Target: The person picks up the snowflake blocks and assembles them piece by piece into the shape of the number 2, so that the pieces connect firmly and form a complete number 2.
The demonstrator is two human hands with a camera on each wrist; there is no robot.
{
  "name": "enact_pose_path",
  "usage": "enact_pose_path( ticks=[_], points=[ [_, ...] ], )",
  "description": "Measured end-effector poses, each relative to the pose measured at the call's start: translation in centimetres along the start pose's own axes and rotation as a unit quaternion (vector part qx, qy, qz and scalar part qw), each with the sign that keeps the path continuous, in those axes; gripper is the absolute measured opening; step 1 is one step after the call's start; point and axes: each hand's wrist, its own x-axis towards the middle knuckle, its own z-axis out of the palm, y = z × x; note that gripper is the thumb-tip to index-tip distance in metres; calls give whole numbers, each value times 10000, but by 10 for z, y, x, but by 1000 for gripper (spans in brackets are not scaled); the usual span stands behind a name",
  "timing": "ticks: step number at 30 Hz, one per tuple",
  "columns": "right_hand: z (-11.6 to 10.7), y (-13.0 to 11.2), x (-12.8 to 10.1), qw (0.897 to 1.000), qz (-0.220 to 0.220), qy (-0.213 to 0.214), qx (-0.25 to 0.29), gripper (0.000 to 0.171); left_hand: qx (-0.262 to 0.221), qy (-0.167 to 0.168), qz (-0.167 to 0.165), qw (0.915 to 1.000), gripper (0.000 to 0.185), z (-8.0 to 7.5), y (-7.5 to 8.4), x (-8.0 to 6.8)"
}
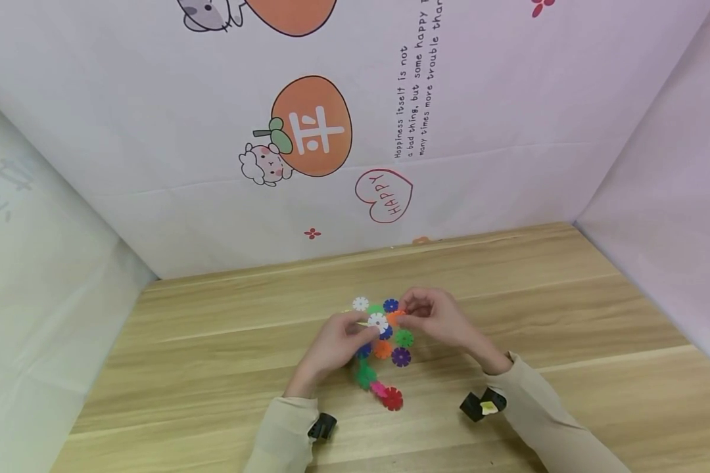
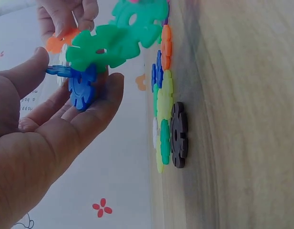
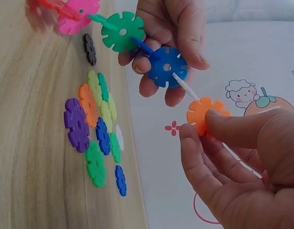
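Here, right hand [image 3: 232,157] pinching orange disc [image 3: 206,114], left hand [image 3: 170,43] holding chain [image 3: 137,43]

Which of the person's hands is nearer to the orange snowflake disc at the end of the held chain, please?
Right. The right hand pinches the orange snowflake disc; the left hand holds the blue disc further along the chain.

Your head camera sits high, looks forward and down across wooden table [image 1: 213,341] toward printed backdrop [image 1: 479,98]; both hands small, mid-frame, seen from farther off. Your left wrist camera is rolled sideways, table running up right edge, very near left hand [image 2: 46,138]. Your right wrist camera is rolled other way, table at left, close on right hand [image 3: 232,176]. All 3 views share linked chain of discs [image 1: 381,328] and loose discs [image 3: 96,138] lying on table.
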Motion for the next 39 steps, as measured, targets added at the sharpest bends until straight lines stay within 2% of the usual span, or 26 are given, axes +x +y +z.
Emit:
enact_pose_path(
  ticks=[5, 10, 18, 22, 27, 31, 35, 39],
  points=[
    [2, 1, 0, 9992, -213, 12, -349, 5, 61, 42, 11, 10000, 26, 1, -1, 1],
    [3, -1, -1, 9975, -395, 110, -579, 9, 33, 81, -53, 9999, 33, 1, -1, 0],
    [5, -5, -2, 9936, -641, 250, -897, 15, -57, 30, 172, 9998, 19, 2, -1, 1],
    [6, -5, -2, 9933, -613, 286, -933, 14, 5, -123, 204, 9997, 18, 1, 0, 1],
    [6, -3, -3, 9925, -613, 353, -998, 14, -32, -233, -8, 9997, 36, 1, 0, -1],
    [7, -3, -4, 9905, -609, 443, -1150, 16, -135, -231, -11, 9996, 44, 1, -3, -1],
    [10, -3, -4, 9873, -725, 523, -1312, 16, -127, -222, 109, 9996, 42, 1, -4, -1],
    [12, -4, -3, 9832, -1030, 598, -1382, 15, -215, -267, 232, 9991, 27, -1, -3, 0]
  ],
)
